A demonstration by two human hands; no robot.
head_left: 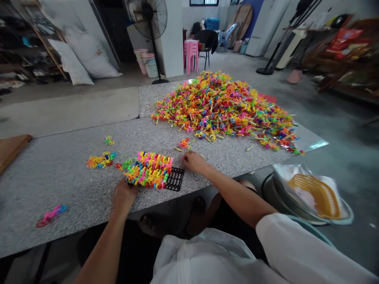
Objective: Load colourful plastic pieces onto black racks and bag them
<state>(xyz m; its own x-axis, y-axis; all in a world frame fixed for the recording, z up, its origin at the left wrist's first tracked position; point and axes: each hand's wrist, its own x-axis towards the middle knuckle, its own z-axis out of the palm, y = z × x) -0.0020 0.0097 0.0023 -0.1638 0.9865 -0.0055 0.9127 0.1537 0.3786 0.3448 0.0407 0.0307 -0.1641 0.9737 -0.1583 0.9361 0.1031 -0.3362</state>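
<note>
A black plastic grid rack point(175, 179) lies near the table's front edge, with rows of small colourful plastic pieces point(149, 169) standing in it. Its right end shows bare black grid. My left hand point(124, 194) is closed on the rack's left front corner, the fingertips partly hidden. To the right of the rack, my right hand point(194, 161) is low over the table with fingers pinched together. A speck of pink shows at its fingertips, too small to name. Just beyond that hand lie a few loose orange and red pieces point(185, 143).
A large heap of colourful plastic pieces point(219, 106) covers the table's far right. Small loose clusters point(100, 161) lie left of the rack, and a pink-and-blue one point(51, 215) sits further left. A tub with a yellow basket point(318, 193) stands at the right. A fan point(151, 35) stands behind.
</note>
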